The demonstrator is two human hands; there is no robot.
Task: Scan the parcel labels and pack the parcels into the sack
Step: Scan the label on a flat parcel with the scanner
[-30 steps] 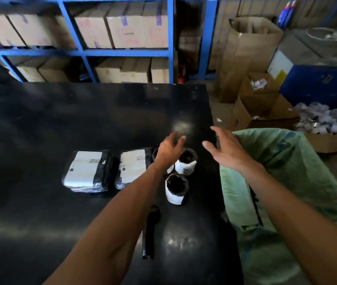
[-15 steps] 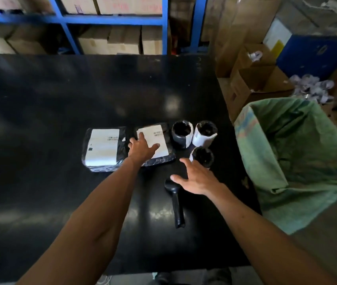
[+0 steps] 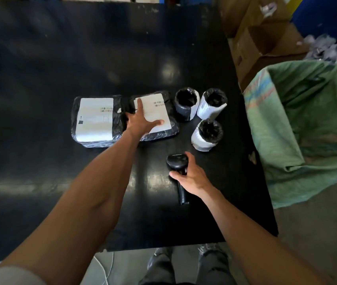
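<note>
Two flat black parcels with white labels lie side by side on the black table (image 3: 40, 182): the left flat parcel (image 3: 95, 120) and the right flat parcel (image 3: 159, 112). My left hand (image 3: 140, 120) rests flat on the right one, fingers spread over its label. Three round black parcels wrapped in white labels stand to the right: one (image 3: 186, 103), another (image 3: 211, 104) and a nearer one (image 3: 206, 134). My right hand (image 3: 192, 177) is wrapped around the black handheld scanner (image 3: 176, 162), which still lies on the table. The green sack (image 3: 299, 124) gapes open beside the table's right edge.
Open cardboard boxes (image 3: 262, 42) stand on the floor behind the sack, with a heap of crumpled paper scraps (image 3: 325, 48) at the far right. My shoes (image 3: 184, 262) and a white cable (image 3: 103, 268) show below the table's near edge.
My view tilted down. My left hand went from the round parcels to the right flat parcel. My right hand dropped from above the sack's edge and closed on the scanner.
</note>
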